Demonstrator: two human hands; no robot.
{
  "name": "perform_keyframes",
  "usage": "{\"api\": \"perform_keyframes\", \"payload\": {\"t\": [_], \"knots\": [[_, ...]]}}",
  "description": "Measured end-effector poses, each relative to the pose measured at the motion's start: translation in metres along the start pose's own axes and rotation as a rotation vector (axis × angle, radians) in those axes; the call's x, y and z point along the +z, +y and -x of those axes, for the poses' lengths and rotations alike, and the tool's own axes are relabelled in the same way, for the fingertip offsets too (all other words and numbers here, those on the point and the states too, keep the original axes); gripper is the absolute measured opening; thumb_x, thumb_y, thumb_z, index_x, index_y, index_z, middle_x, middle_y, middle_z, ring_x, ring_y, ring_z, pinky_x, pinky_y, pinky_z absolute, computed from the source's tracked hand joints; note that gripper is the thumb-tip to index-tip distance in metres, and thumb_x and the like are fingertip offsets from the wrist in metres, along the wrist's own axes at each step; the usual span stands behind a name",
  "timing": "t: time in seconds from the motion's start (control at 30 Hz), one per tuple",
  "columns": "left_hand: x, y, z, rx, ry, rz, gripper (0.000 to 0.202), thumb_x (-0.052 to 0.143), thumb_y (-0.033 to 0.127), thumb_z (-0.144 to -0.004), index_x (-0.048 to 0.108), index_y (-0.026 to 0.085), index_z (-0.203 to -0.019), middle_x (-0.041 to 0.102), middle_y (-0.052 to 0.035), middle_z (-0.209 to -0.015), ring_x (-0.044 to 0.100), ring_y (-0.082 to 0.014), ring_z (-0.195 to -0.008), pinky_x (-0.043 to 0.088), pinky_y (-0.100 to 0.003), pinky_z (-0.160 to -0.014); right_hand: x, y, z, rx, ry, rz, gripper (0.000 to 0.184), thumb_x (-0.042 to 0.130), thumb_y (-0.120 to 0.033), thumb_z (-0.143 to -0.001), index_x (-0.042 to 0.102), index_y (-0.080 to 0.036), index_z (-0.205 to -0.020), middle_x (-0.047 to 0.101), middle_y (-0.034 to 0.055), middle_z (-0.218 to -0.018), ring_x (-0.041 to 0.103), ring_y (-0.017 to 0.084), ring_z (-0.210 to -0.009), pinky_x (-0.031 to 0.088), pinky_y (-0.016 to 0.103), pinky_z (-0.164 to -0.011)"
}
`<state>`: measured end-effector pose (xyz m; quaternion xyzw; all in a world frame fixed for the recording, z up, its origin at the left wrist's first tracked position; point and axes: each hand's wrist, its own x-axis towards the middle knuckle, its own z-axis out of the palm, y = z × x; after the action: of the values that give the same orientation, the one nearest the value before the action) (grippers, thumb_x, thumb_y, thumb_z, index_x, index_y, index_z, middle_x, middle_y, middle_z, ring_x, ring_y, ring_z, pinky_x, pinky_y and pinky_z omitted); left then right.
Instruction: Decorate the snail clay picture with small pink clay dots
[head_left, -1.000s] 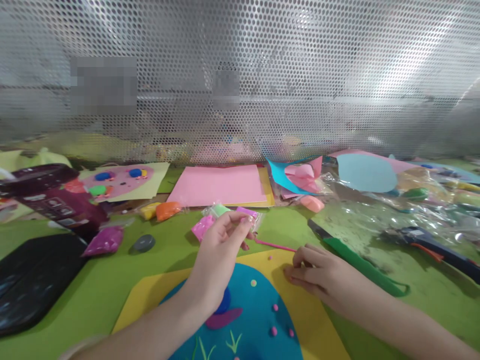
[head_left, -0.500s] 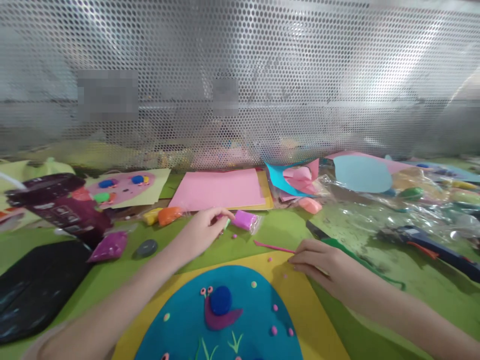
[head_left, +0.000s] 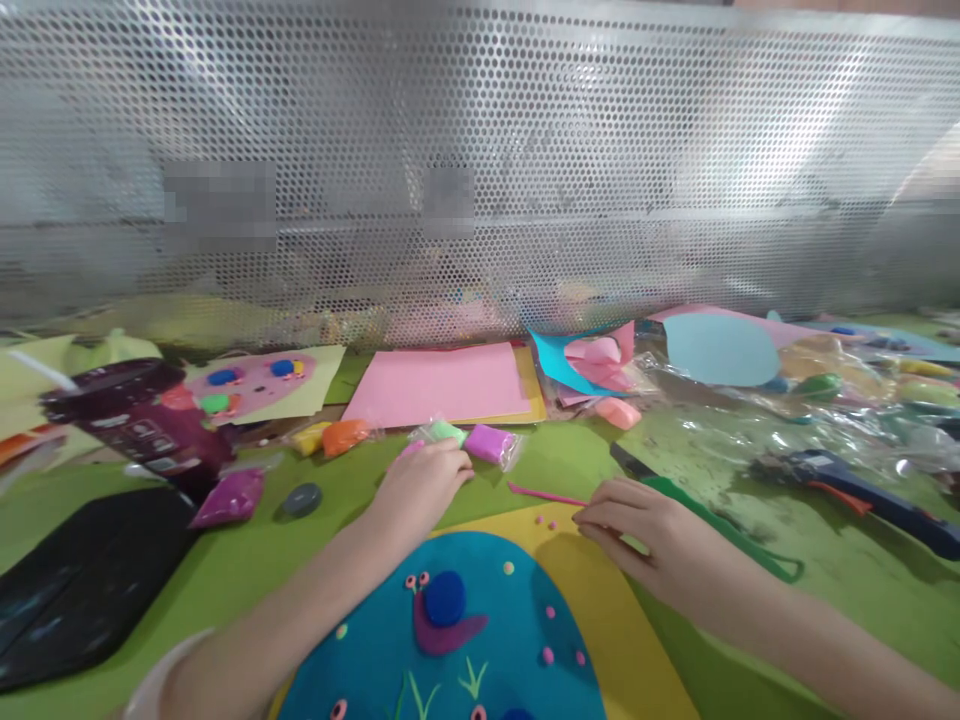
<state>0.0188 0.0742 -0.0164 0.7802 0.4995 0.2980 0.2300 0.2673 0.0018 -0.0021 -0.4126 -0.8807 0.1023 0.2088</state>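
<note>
My left hand (head_left: 421, 484) lies knuckles up on the green table, fingers curled over a pink clay packet whose corner shows at its far side, beside a green clay packet (head_left: 444, 432) and a magenta clay packet (head_left: 491, 443). My right hand (head_left: 643, 522) rests on the yellow card (head_left: 600, 590), fingertips pinched near tiny pink clay beads (head_left: 545, 521) and the end of a thin pink stick (head_left: 544, 494). Below both hands lies a blue oval (head_left: 375, 660) with a clay snail (head_left: 444, 612) and small dots.
A perforated metal screen (head_left: 480, 160) walls the back. Pink paper (head_left: 442, 382), orange clay (head_left: 345, 436), a purple packet (head_left: 231, 496), a dark box (head_left: 142, 425) and a black case (head_left: 67, 580) lie left. Crinkled plastic (head_left: 735, 420) and a dark tool (head_left: 862, 490) lie right.
My left hand dropped from a raised position with small clay packets down to the table and now rests on the packets. My right hand barely shifted.
</note>
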Motion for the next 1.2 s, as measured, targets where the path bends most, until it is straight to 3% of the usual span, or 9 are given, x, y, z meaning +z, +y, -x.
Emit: {"api": "perform_keyframes", "payload": {"t": [0.17,0.33,0.5,0.83,1.2], "knots": [[-0.004,0.012,0.002,-0.05,-0.05,0.09,0.01,0.063,0.025,-0.068,0.068,0.025,-0.06,0.056,-0.0018,-0.066,0.046,-0.02,-0.066,0.033,-0.032,-0.074,0.002,0.002,-0.002,-0.041,0.102,0.017,0.022,0.04,-0.02,-0.094,0.062,-0.017,-0.091,0.058,0.0071,-0.082,0.055,0.02,-0.076,0.047,0.033,-0.065],[-0.007,0.047,0.019,-0.144,-0.297,0.311,0.023,0.058,0.041,-0.074,0.07,0.021,-0.077,0.05,0.0017,-0.058,0.041,-0.0133,-0.051,0.028,-0.022,-0.048,0.0,-0.013,0.0,-0.128,0.262,-0.01,0.019,0.044,-0.027,-0.095,0.058,-0.017,-0.104,0.056,0.0086,-0.091,0.055,0.019,-0.081,0.049,0.032,-0.068],[0.0,0.072,0.035,-0.318,-0.466,0.698,0.027,0.066,0.045,-0.069,0.068,0.019,-0.076,0.04,0.0061,-0.052,0.033,-0.0083,-0.047,0.026,-0.02,-0.046,-0.003,-0.036,0.004,-0.182,0.385,-0.063,0.015,0.049,-0.025,-0.093,0.061,-0.02,-0.1,0.059,0.0066,-0.086,0.055,0.016,-0.074,0.05,0.027,-0.061],[0.013,0.073,0.042,-0.426,-0.499,1.031,0.017,0.07,0.033,-0.068,0.069,0.017,-0.075,0.041,0.007,-0.051,0.027,-0.0051,-0.043,0.019,-0.021,-0.044,-0.004,-0.042,0.005,-0.198,0.431,-0.136,0.014,0.048,-0.014,-0.092,0.061,-0.018,-0.095,0.059,0.0057,-0.079,0.054,0.016,-0.069,0.049,0.027,-0.057],[0.016,0.073,0.042,-0.394,-0.478,1.109,0.016,0.069,0.03,-0.072,0.064,0.015,-0.07,0.039,0.0068,-0.054,0.024,-0.0041,-0.044,0.015,-0.023,-0.044,-0.003,-0.04,0.004,-0.206,0.448,-0.135,0.015,0.05,-0.01,-0.089,0.06,-0.018,-0.097,0.058,0.0055,-0.083,0.056,0.015,-0.071,0.05,0.025,-0.06]]}}
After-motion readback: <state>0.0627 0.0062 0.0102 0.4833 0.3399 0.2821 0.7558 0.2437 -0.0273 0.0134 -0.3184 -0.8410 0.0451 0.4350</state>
